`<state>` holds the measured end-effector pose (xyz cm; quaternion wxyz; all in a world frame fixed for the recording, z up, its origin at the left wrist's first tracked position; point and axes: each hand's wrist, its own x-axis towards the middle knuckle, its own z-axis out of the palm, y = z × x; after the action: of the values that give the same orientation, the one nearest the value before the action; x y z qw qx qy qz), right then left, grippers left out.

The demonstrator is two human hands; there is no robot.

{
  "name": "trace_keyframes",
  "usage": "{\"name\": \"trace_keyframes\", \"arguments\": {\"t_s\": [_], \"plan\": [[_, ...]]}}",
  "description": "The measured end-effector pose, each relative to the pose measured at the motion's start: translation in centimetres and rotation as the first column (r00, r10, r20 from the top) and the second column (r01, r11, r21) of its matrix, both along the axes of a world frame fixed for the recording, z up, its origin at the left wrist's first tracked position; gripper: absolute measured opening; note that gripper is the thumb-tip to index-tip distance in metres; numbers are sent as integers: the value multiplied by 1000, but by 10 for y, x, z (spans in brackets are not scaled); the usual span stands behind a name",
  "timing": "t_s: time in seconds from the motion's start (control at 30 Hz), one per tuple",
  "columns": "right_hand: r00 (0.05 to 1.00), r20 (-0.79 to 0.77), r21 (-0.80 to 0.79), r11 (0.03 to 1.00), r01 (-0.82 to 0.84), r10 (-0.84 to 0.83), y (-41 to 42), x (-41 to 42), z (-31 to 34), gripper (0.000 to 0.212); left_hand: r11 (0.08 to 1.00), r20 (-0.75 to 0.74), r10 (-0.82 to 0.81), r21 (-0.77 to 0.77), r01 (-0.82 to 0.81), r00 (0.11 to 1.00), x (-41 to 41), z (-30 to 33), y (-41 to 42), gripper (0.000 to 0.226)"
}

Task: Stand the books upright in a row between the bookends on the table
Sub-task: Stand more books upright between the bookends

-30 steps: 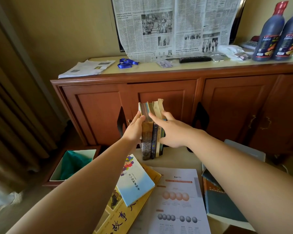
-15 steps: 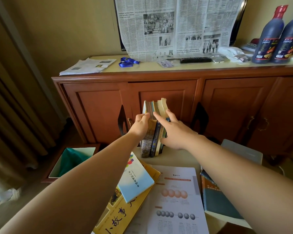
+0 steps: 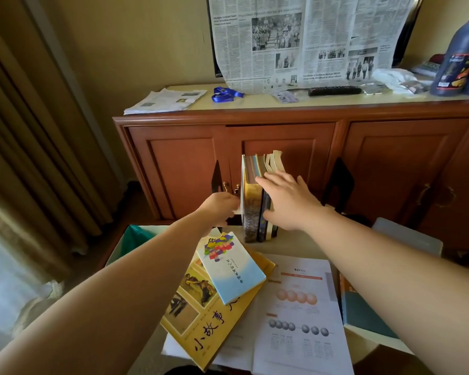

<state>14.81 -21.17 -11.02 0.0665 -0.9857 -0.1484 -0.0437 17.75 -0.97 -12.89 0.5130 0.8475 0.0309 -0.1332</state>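
The blurred left hand (image 3: 220, 208) hid the base of the thin black metal bookend (image 3: 216, 177), its fingers' grip unreadable, while the teal hardcover book (image 3: 363, 312) lay partly under the right forearm, its title unseen.

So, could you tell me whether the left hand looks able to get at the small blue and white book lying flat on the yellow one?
Probably yes. The left hand holds nothing, and the small blue and white book lies uncovered just below it, topmost on the yellow book.
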Motion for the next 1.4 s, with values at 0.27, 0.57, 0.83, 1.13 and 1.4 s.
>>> {"name": "trace_keyframes", "arguments": {"t_s": [0.27, 0.57, 0.83, 1.13, 1.4], "plan": [[998, 58, 1, 1000, 22, -22, 10, -18, -6, 93, 625, -81, -291, 739, 254, 953, -50, -36, 48, 80], [985, 25, 475, 869, 139, -171, 9, -114, -69, 68, 969, -86, 38, 245, -16, 996, -86, -35, 39, 22], [744, -464, 702, 312, 640, -481, 0, -165, -92, 73, 790, -284, -12, -591, -165, 959, -152, -37, -19, 15], [673, -595, 652, 226, 724, -439, -34, -172, -121, 33, 973, -34, -72, 216, 78, 997, -147, -55, 19, 9], [776, -432, 502, 592, 630, -459, -16, -176, -114, 14, 640, -104, -27, 762, 97, 994, -115, -62, 66, 108]]}}
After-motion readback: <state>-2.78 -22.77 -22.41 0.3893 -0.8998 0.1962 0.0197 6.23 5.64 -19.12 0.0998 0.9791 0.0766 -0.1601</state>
